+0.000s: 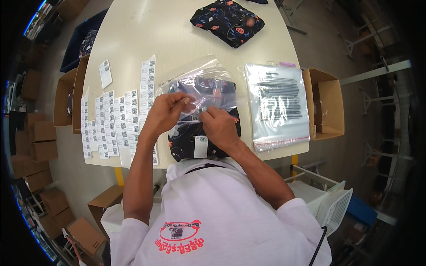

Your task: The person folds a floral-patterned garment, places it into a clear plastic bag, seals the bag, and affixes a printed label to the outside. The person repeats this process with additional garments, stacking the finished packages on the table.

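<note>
A folded black floral garment (183,146) lies at the near edge of the table, its far part inside or under a clear plastic bag (213,69). My left hand (166,111) pinches the bag's film over the garment's left side. Just to its right, my right hand (219,126) has its fingers closed at the edge of the same film, above the garment. A white label (200,147) with printed codes sits on the garment's near part. The fingertips of both hands are close together, and folds of film partly hide what lies between them.
Strips of coded stickers (109,123) cover the table's left side. A stack of clear printed bags (278,106) lies on the right, beside an open cardboard box (327,103). Another folded floral garment (229,23) is at the far side. Cardboard boxes and a blue bin (75,46) stand left.
</note>
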The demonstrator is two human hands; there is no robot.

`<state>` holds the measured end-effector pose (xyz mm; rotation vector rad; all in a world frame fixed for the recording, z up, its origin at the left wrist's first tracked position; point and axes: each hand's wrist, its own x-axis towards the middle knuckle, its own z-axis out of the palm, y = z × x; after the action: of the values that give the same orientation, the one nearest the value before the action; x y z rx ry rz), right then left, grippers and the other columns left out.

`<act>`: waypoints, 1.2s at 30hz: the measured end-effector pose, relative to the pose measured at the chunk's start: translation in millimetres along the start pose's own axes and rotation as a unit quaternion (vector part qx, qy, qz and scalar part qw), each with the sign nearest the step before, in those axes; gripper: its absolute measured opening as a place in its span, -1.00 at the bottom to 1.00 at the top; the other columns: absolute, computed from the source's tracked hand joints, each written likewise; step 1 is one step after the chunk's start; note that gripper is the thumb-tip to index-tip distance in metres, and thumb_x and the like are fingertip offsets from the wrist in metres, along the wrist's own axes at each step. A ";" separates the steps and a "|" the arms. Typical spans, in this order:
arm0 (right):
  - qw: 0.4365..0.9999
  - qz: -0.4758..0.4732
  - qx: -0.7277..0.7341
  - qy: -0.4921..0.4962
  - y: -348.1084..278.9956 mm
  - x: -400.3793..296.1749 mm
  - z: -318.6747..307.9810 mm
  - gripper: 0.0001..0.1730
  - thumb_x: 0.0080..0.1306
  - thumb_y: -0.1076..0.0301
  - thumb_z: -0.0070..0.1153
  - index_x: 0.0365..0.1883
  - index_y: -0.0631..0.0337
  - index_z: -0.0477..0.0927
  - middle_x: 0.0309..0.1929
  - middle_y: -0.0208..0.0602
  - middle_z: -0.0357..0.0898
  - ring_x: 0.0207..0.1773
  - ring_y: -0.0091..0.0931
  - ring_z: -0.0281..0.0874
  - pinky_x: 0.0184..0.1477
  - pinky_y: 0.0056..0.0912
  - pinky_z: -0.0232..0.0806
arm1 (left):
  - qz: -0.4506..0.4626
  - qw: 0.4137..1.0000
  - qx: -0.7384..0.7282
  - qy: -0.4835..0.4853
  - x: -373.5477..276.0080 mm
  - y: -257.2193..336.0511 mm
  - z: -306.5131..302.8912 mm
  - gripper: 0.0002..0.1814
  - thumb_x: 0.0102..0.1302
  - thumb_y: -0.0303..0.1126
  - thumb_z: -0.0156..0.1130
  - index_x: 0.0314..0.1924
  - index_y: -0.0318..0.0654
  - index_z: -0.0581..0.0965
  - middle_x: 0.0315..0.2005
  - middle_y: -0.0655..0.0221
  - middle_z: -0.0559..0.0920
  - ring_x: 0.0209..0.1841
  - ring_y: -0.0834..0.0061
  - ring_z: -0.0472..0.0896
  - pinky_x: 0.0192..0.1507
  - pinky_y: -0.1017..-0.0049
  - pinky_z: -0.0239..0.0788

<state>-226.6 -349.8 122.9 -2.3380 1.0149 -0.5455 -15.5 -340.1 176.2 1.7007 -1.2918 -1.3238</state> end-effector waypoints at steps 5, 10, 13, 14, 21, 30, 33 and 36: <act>0.992 -0.007 -0.052 -0.111 -9.9 -3.6 -5.4 -0.86 0.12 0.48 0.26 -0.33 0.30 0.68 -0.10 -0.10 0.61 0.09 -0.14 0.55 0.11 -0.04 0.44 | 0.041 0.982 0.162 0.091 -7.7 32.7 -3.0 -0.75 0.53 -0.31 0.21 -0.01 -0.31 0.71 -0.36 0.14 0.78 -0.34 0.36 0.74 -0.23 0.40 0.51; 0.995 -0.031 0.028 -0.086 -19.4 22.0 1.8 -0.75 0.20 0.39 0.26 -0.20 0.35 0.69 0.09 0.05 0.60 0.24 -0.04 0.51 0.27 0.01 0.40 | 0.083 0.962 0.249 0.078 -23.7 41.7 6.4 -0.77 0.49 -0.39 0.22 0.05 -0.24 0.71 -0.38 0.11 0.73 -0.32 0.26 0.74 -0.21 0.33 0.50; 0.987 0.043 0.027 -0.151 -15.4 24.4 18.7 -0.72 0.26 0.32 0.24 -0.14 0.34 0.68 0.05 0.05 0.62 0.20 -0.02 0.53 0.24 0.05 0.41 | 0.174 0.917 0.275 0.232 -36.3 39.6 22.9 -0.80 0.33 -0.51 0.31 -0.07 -0.25 0.73 -0.34 0.21 0.76 -0.27 0.13 0.73 -0.15 0.29 0.54; 0.983 0.066 0.031 -0.167 -13.5 26.0 21.6 -0.70 0.27 0.30 0.23 -0.13 0.33 0.68 0.03 0.05 0.63 0.18 -0.01 0.54 0.22 0.06 0.41 | 0.228 0.886 0.270 0.299 -38.8 44.6 32.6 -0.80 0.27 -0.53 0.34 -0.10 -0.27 0.73 -0.32 0.22 0.76 -0.26 0.13 0.73 -0.13 0.28 0.54; 0.954 -0.019 0.055 -0.295 25.9 34.8 55.9 -0.57 0.38 0.35 0.05 0.19 0.24 0.60 0.19 0.10 0.60 0.17 -0.01 0.57 0.25 -0.01 0.40 | 0.342 0.927 0.111 0.110 -85.8 1.4 88.9 -0.80 0.03 -0.58 0.39 -0.28 -0.25 0.68 -0.36 0.30 0.70 -0.27 0.22 0.68 -0.16 0.31 0.53; 0.888 0.278 0.224 -0.289 0.2 56.6 7.4 -0.60 0.49 0.27 -0.05 0.16 0.30 0.59 0.06 0.15 0.65 0.07 0.01 0.62 0.09 -0.09 0.47 | 0.179 0.945 0.183 0.203 -51.3 -36.4 77.1 -0.84 0.17 -0.50 0.32 -0.21 -0.25 0.68 -0.39 0.21 0.70 -0.29 0.12 0.67 -0.22 0.18 0.49; 0.926 0.216 0.240 -0.193 -1.0 44.1 8.2 -0.59 0.50 0.23 -0.03 0.17 0.26 0.61 0.02 0.18 0.67 0.11 0.03 0.63 0.18 -0.07 0.46 | 0.066 0.934 0.258 0.240 -50.2 -44.9 76.6 -0.69 0.27 -0.42 0.30 0.02 -0.29 0.64 -0.18 0.03 0.70 -0.06 -0.04 0.64 0.12 0.00 0.42; 0.975 0.053 0.214 -0.004 6.9 26.5 17.5 -0.59 0.48 0.30 0.05 0.24 0.22 0.59 0.24 0.11 0.58 0.28 -0.03 0.55 0.31 -0.06 0.40 | 0.068 0.896 0.343 0.274 -48.8 -69.4 59.3 -0.57 0.33 -0.30 0.33 0.13 -0.37 0.60 0.11 -0.05 0.63 0.22 -0.13 0.52 0.46 -0.13 0.11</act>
<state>-203.9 -368.4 109.1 -1.8944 0.9086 -0.6415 -50.4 -265.9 113.0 2.1704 -1.5694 -0.2300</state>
